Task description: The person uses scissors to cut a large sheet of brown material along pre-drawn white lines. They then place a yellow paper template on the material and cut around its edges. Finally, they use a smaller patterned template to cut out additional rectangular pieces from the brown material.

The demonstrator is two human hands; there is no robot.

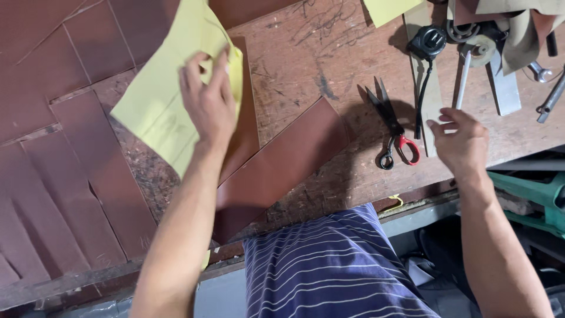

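Note:
My left hand (207,103) grips a yellow paper pattern sheet (160,100), held over a brown leather strip (276,168) that lies slanted on the worn wooden workbench (306,65). My right hand (463,141) hovers with fingers apart and holds nothing, just right of a pair of scissors (391,126) with one red handle and one black handle. A black tape measure (428,42) with a cord lies just beyond the scissors.
Several cut brown leather pieces (70,176) cover the bench's left side. Metal tools and a wrench (550,97) sit at the far right, with leather scraps (524,29) above. Another yellow sheet (388,9) lies at the top. A green object (529,194) sits below the bench edge.

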